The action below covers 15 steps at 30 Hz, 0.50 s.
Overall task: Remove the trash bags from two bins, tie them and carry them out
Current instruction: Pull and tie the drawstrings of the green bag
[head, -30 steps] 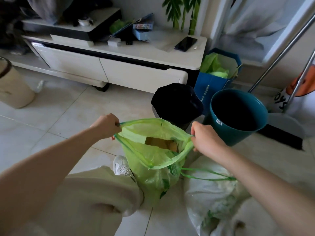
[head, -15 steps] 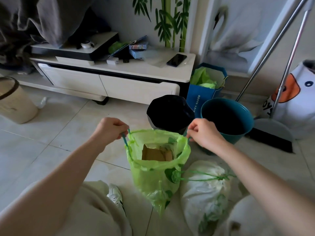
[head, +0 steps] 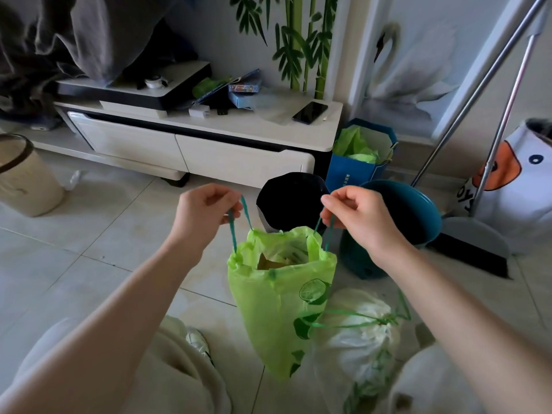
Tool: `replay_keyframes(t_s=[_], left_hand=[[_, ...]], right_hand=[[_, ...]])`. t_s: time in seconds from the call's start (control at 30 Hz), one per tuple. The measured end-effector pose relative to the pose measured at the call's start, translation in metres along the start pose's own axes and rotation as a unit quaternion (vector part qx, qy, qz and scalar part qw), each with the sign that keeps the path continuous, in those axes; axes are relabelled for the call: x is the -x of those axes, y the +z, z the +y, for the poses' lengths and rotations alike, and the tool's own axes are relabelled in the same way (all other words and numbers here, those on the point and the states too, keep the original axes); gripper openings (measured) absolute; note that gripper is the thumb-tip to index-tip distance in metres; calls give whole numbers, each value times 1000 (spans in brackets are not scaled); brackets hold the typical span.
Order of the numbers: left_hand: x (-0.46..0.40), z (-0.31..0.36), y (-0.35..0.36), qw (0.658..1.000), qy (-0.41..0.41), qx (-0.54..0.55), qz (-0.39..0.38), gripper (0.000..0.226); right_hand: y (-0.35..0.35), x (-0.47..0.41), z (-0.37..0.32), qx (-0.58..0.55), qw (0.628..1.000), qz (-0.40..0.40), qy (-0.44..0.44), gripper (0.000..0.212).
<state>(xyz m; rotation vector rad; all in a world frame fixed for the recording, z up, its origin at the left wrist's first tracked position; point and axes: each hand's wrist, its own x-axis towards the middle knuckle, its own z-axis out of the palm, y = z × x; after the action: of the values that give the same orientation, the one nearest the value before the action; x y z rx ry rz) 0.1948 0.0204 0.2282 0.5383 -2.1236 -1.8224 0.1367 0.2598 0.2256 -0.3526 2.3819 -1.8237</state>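
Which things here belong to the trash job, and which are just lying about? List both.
Job: green bag, held by its drawstrings in left hand and right hand; tied white bag; black bin; teal bin.

Lying about: phone, dustpan, beige bin.

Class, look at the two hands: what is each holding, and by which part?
Left hand and right hand each pinch a drawstring loop of the green trash bag.

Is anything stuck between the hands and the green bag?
No. The left hand and right hand each already pinch a drawstring loop of the green bag, which hangs between them with its mouth partly open. The black bin and the teal bin stand behind it.
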Motion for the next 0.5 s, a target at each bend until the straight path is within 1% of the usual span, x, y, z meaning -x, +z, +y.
replay_keyframes(t_s=[0.13, 0.23, 0.33, 0.43, 0.5], left_hand=[[12, 5, 14, 996, -23, 39, -78, 8], [22, 5, 27, 991, -34, 45, -122, 9], [29, 2, 39, 991, -27, 20, -131, 12], [36, 3, 46, 992, -10, 4, -126, 13], [37, 4, 49, 992, 14, -10, -122, 16]], right_hand=[[12, 5, -14, -94, 995, -28, 29, 9], [25, 10, -17, -92, 994, -55, 35, 6], [37, 13, -15, -65, 996, -52, 40, 6], [41, 14, -13, -65, 994, -38, 73, 4], [41, 15, -12, -75, 992, -41, 96, 7]])
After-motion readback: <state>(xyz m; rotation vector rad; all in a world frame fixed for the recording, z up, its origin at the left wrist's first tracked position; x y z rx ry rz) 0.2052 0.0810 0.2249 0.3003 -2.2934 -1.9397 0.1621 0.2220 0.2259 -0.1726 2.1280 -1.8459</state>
